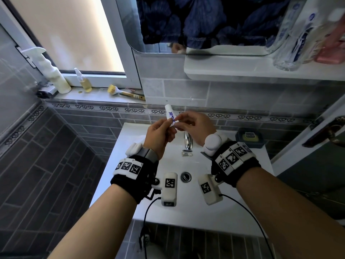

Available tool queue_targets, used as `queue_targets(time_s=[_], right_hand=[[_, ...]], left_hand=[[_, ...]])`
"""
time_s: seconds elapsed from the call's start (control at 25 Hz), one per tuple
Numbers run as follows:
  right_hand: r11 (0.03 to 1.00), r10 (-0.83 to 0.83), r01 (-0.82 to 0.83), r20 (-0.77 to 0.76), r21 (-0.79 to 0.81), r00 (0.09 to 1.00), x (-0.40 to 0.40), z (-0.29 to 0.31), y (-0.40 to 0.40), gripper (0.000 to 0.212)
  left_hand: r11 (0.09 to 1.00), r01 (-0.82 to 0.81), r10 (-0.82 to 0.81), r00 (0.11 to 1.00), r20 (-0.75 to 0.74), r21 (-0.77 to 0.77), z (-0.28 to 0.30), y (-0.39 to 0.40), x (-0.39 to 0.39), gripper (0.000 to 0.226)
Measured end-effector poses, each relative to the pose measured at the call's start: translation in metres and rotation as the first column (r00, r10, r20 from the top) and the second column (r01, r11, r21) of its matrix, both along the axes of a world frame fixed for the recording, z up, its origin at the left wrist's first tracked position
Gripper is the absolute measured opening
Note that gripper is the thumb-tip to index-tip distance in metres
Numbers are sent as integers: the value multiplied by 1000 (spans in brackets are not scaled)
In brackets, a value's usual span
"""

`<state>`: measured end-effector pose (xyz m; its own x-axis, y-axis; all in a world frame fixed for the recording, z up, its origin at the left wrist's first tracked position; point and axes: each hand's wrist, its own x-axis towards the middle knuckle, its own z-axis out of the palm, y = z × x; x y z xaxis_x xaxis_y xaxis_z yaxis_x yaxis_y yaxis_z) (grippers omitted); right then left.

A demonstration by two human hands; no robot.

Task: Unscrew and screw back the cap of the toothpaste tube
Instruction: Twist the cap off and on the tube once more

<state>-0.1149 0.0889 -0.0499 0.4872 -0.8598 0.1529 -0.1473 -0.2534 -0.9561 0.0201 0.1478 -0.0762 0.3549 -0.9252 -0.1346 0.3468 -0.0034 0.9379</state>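
Left hand (160, 135) curls round the lower part of the toothpaste tube (170, 115), holding it tilted, its upper end pointing up and away from the wrist. Right hand (194, 126) meets the tube just beside the left fingertips, thumb and forefinger pinching at the tube's near end; the cap itself is hidden under those fingers, so on or off cannot be told. Both hands hover above the tap (188, 142), with the white basin (130, 144) below and its open drain (186, 177) toward the wrists. Judged risks: a cap that slips from the pinch would fall straight toward the basin and could roll to the drain, since nothing covers it. A hard squeeze by the left hand while the cap is off would likely push paste out. Starting the cap askew on the thread may cross-thread it, and the fingers block sight of the joint. Soap dish (249, 137) sits right of the right hand, well apart.
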Motion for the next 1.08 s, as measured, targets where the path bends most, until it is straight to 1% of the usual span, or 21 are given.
queue_targets(time_s=[0.08, 0.16, 0.24, 0.32, 0.4, 0.52, 0.72, 0.88, 0.96, 1.08], right_hand=[[1000, -16, 15, -24, -21, 1000, 2, 1, -3, 20], [1000, -27, 27, -24, -12, 999, 4, 1, -6, 16], [999, -29, 29, 8, 15, 1000, 5, 0, -7, 13], [997, -54, 52, 35, 48, 998, 4, -5, -8, 21], [994, -83, 80, 42, 69, 996, 0, -9, -9, 30], [993, -77, 71, 50, 97, 996, -4, -13, -14, 26], [983, -98, 93, 23, 161, 995, 2, -24, -14, 26], [975, -132, 120, 54, 189, 990, -9, -32, -14, 22], [976, -130, 120, 48, 182, 990, -11, -29, -15, 23], [983, -118, 117, -1, 139, 993, -10, -24, -14, 20]], left_hand=[[1000, -9, 10, 999, 35, -26, 2, -2, -2, 18], [998, -30, 37, 991, 127, -54, 1, -3, -5, 22], [995, -65, 82, 969, 232, -80, 1, -4, -9, 26], [993, -78, 101, 950, 294, -89, 1, -7, -11, 27], [993, -86, 110, 930, 352, -83, 0, -13, -13, 34], [989, -121, 144, 892, 429, -79, -3, -17, -19, 42], [982, -180, 187, 901, 390, -56, -15, -16, -19, 38], [988, -150, 147, 890, 432, -28, -17, -16, -27, 38], [992, -121, 118, 905, 408, -19, -16, -17, -27, 40], [998, -60, 52, 936, 349, 11, -14, -20, -20, 41]])
